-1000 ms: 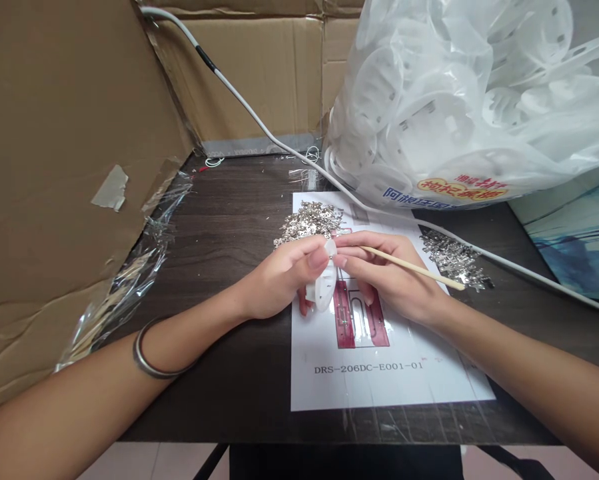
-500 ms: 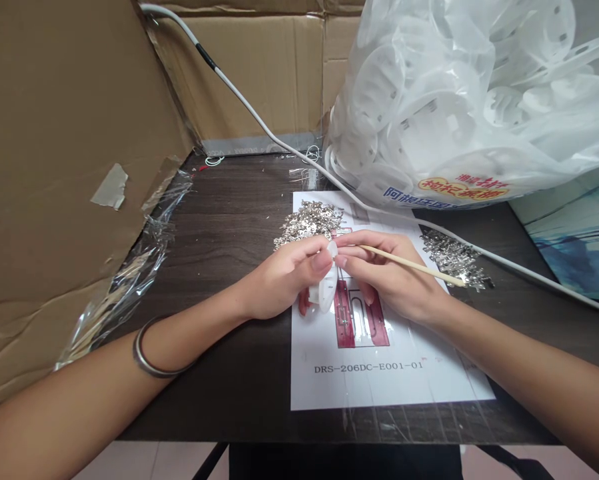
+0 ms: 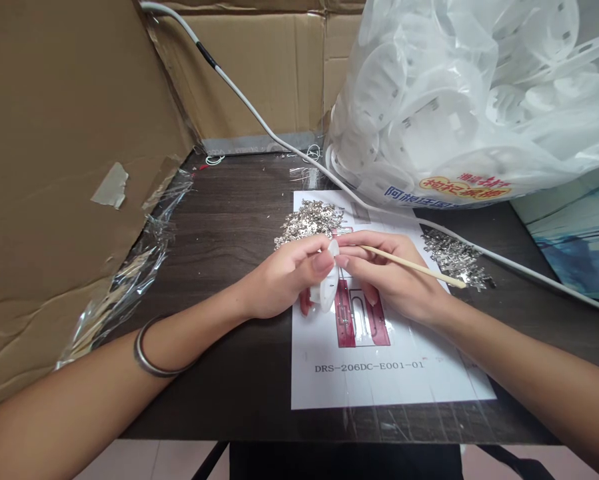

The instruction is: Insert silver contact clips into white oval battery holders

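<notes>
Over the printed sheet [image 3: 359, 390], my left hand [image 3: 292, 277] is closed on a white plastic piece [image 3: 330, 290] with small slots, held nearly edge-on to me. My right hand [image 3: 386, 270] is closed too, its thumb and fingertips at the upper edge of that piece. A thin wooden stick [image 3: 414, 262] lies across the right hand, held between its fingers and pointing right. Whatever small part may sit between the right fingertips is hidden. Just behind the left hand is a heap of small metal clips [image 3: 312, 220]. Past the right wrist lies another pile of metal parts [image 3: 456, 257].
A large clear bag [image 3: 429, 120] full of white plastic pieces stands at the back right. A white cable [image 3: 269, 130] runs diagonally across the dark table [image 3: 219, 220]. Cardboard walls [image 3: 69, 133] rise at the left and back, with crumpled clear tape along the left edge.
</notes>
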`<state>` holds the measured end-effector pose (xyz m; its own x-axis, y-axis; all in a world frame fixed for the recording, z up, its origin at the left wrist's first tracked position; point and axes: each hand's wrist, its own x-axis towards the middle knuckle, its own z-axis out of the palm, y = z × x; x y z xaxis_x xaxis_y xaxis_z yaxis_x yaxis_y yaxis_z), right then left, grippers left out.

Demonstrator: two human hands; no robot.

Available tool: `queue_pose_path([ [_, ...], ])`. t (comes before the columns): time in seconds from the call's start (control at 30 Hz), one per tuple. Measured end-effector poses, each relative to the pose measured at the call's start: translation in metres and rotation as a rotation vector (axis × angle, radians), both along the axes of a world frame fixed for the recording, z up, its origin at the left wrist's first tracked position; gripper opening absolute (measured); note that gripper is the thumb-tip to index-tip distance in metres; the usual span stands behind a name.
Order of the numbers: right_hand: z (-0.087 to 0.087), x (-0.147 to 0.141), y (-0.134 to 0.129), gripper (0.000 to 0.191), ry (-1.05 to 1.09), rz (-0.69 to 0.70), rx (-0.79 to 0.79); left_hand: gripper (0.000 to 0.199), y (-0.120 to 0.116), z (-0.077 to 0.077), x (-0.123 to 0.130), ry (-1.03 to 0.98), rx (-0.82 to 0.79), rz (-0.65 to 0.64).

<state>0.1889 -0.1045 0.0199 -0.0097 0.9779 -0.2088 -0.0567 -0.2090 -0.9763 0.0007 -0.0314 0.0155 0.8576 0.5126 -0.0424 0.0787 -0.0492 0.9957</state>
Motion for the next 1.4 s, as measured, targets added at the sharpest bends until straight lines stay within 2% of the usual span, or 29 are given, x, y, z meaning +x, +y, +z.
queue_pose_path([
  [0.2, -0.006, 0.003, -0.003, 0.033, 0.013, -0.079, 0.110, 0.077, -0.003, 0.001, 0.003, -0.022, -0.125, 0.100],
  [0.37, -0.008, 0.001, -0.001, 0.045, 0.158, -0.183, 0.176, 0.078, -0.003, -0.001, 0.003, -0.022, -0.159, 0.124],
  [0.47, -0.007, 0.003, -0.001, 0.048, 0.141, -0.246, 0.257, 0.078, -0.003, -0.002, 0.003, -0.003, -0.171, 0.154],
  [0.63, -0.005, 0.002, -0.002, 0.023, 0.124, -0.161, 0.244, 0.083, -0.002, -0.002, 0.004, 0.021, -0.170, 0.165],
  [0.8, -0.005, -0.004, 0.000, 0.032, 0.105, -0.118, 0.208, 0.079, -0.002, -0.001, 0.004, -0.003, -0.163, 0.142],
  [0.97, -0.006, -0.005, 0.001, 0.039, 0.071, -0.140, 0.199, 0.077, -0.003, 0.000, 0.006, 0.000, -0.161, 0.136],
  [1.4, -0.008, -0.009, -0.003, 0.030, 0.000, -0.153, 0.222, 0.073, -0.004, 0.004, 0.007, 0.040, -0.078, 0.136],
])
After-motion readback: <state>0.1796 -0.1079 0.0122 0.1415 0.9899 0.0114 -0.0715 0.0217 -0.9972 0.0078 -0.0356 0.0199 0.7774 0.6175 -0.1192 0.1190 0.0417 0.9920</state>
